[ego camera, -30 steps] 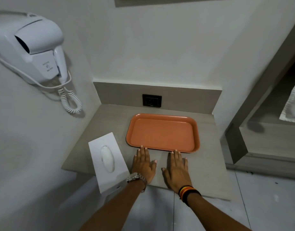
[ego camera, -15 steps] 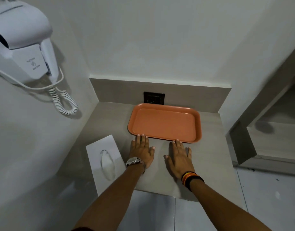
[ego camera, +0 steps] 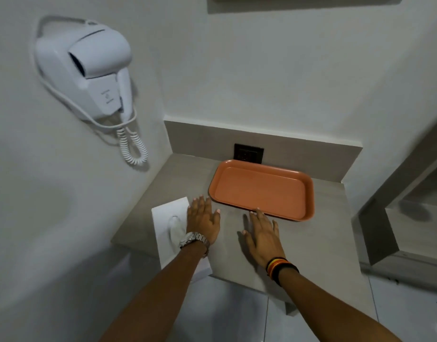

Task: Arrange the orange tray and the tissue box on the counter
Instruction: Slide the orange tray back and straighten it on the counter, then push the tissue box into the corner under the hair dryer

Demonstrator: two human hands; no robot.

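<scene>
An empty orange tray lies flat at the back of the grey counter, close to the backsplash. A white tissue box sits at the counter's front left, overhanging the front edge, its right side hidden under my left wrist. My left hand is flat with fingers spread, just left of the tray's near corner and over the box's right edge. My right hand is also flat and spread, its fingertips touching the tray's near rim. Neither hand holds anything.
A white wall-mounted hair dryer with a coiled cord hangs on the left wall. A black power socket sits in the backsplash behind the tray. A lower shelf ledge is at the right.
The tray has slid back toward the backsplash. My left hand has shifted left from the tray's rim to the tissue box's edge. My right hand stays at the rim.
</scene>
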